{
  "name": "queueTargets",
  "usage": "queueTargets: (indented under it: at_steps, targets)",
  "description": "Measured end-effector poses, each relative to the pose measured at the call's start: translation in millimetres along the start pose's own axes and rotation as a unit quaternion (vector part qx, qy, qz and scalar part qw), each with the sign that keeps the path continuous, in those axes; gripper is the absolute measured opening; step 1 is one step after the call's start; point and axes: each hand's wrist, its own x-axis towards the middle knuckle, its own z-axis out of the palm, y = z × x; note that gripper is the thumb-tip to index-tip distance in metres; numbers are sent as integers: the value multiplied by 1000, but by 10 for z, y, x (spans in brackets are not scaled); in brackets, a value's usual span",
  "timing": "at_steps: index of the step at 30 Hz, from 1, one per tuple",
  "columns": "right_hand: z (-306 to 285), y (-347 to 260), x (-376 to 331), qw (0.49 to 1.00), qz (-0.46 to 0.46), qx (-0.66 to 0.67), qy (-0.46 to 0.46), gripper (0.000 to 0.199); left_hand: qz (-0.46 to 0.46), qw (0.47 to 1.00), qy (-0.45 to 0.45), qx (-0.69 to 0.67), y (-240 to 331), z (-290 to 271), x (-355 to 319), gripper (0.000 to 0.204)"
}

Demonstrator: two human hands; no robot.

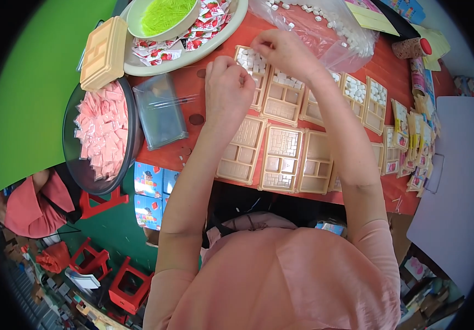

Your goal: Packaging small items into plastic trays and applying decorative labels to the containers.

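Two rows of beige compartment trays (281,108) lie on the red table. In the far row, the upper compartments hold small white pieces (355,88) like tiny marshmallows. My right hand (286,52) is over the top of the far-left tray (257,98), its thumb and fingertips pinched together. Whether a piece is between them is too small to see. My left hand (229,91) is curled closed at the left edge of that same tray; whatever its fingers hold is hidden. Nearer trays (241,151) below my hands show bare compartments. My right forearm covers parts of the middle trays.
At back left, an oval tray (241,16) holds strawberry-printed sachets and a bowl (195,21) of green strips. A dark tub (71,143) of pink packets stands left, beside a clear plastic box (161,113). A bag of white pieces (352,41) lies behind; packet stacks (421,137) stand right.
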Motion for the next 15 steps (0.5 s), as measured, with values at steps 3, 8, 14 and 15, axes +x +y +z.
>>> queueTargets:
  at_steps: [3,8,14,15]
  targets:
    - [-316,-19,-16,979,89,182,10,22,1,1000,17,10,-1,-16,95,6]
    - [-735,296,-6,947,122,262,142,25,36,996,-25,79,36,46,132,7]
    - [-498,858,169,985,132,35,108,23,79,992,-15,95,-42,64,57,20]
    - [-396,848,231,984,130,34,114,23,104,987,-44,114,-63,58,44,25]
